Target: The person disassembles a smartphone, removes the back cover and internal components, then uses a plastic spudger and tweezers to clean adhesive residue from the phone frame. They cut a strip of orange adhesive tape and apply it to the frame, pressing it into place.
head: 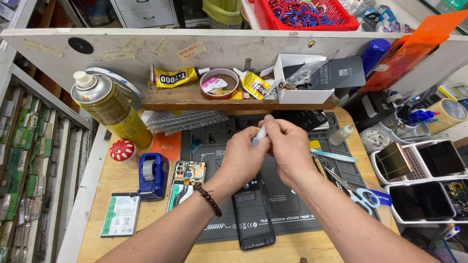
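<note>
Hands together above mat, left hand [243,155] and right hand [287,146] grip small white piece [259,135]

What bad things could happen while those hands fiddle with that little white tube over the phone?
1. Both the left hand and the right hand pinch the small white tube right above the opened black phone. Drips might land inside it.
2. The opened phone with its circuit board showing lies close beside the left forearm and could get nudged.
3. The scissors sit near the right forearm; a quick move might bump them.
</note>
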